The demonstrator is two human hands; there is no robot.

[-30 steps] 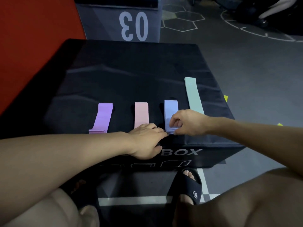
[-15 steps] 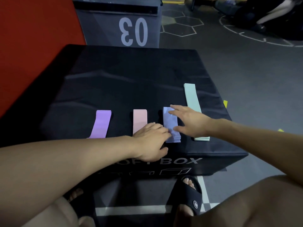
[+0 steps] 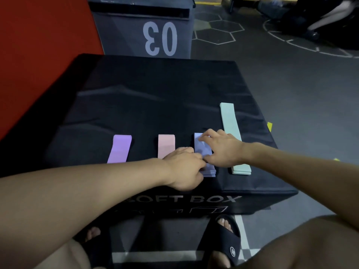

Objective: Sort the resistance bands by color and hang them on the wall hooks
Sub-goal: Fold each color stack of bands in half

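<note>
Blue bands sit stacked right under both hands: right hand lies flat, fingers spread along the stack's near-to-far length, while left hand, curled, meets its near left edge — whether it pinches, I cannot tell. Pink band and purple band lie left, mint bands right, on the black box.

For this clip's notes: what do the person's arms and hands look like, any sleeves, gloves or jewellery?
Both forearms are bare, with no sleeves in view. The left hand and right hand wear no gloves, and no rings, watch or wristbands show. The only clothing visible is a pair of black slide sandals on the feet.
</note>
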